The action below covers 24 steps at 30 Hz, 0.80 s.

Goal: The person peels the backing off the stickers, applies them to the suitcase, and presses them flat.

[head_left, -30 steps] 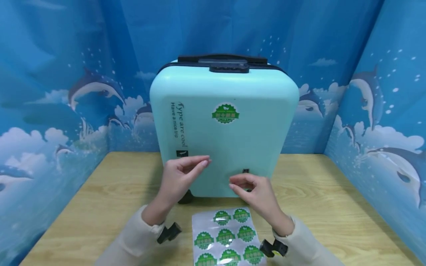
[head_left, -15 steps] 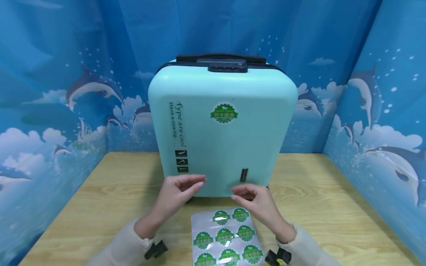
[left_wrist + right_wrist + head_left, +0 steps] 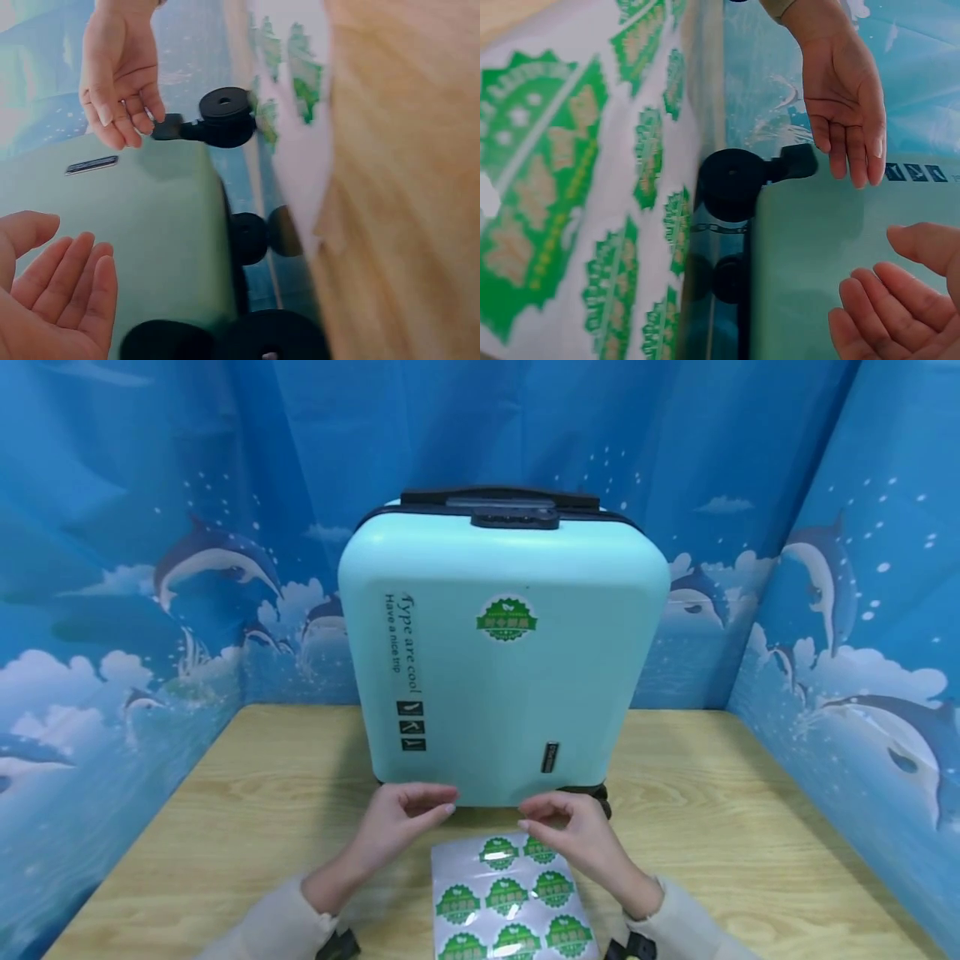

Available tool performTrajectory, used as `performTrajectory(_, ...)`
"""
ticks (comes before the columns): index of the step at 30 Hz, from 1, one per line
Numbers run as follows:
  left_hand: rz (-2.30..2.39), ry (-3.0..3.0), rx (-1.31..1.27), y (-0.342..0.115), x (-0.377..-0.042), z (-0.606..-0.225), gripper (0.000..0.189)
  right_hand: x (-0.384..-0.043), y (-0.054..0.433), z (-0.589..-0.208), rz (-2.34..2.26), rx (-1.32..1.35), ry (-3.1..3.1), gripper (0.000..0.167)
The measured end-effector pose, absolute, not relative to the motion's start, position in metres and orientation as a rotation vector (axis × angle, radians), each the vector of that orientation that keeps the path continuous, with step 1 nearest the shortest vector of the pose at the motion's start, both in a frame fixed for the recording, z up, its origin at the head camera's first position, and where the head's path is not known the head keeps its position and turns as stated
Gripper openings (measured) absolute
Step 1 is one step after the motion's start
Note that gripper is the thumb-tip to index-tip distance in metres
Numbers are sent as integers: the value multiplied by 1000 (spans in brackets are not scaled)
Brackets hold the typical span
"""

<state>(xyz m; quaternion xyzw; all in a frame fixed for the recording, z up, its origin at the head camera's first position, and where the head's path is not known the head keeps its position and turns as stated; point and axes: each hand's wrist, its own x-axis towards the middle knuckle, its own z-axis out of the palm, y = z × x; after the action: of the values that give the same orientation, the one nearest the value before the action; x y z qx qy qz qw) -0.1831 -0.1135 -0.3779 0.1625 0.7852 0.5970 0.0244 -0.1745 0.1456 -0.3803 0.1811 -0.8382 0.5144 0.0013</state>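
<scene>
A mint-green suitcase (image 3: 480,693) stands upright on the table, with a round green-and-white sticker (image 3: 507,619) on the upper middle of its front. Before its lower edge, my left hand (image 3: 397,822) hovers with relaxed fingers and a gap between thumb and fingertips. My right hand (image 3: 581,835) mirrors it on the other side, also holding nothing. Between and below the hands lies a white sticker sheet (image 3: 453,864) with several green stickers; the right hand partly covers its top right corner. Both wrist views show the palms with fingers loosely bent, near the suitcase's black wheels (image 3: 226,116).
The wooden table (image 3: 247,810) extends to both sides of the suitcase. Blue curtains (image 3: 112,568) printed with dolphins enclose the back and sides. A black handle (image 3: 498,496) tops the suitcase, and a small dark label (image 3: 551,757) sits low on its front.
Both hands have come down from the suitcase front toward the sticker sheet, the left one farther. The printed pictograms and the small dark label have come fully into sight. The suitcase stays put.
</scene>
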Motion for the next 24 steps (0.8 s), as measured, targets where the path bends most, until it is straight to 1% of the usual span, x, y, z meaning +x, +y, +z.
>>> performTrajectory(13,1649,2362,625,-112,-186,-403,34,-181,145,-397,1772,606,-2716,28)
performTrajectory(24,1625,2195,471,-106,-190,-412,37,-183,142,-405,1809,628,-2774,27)
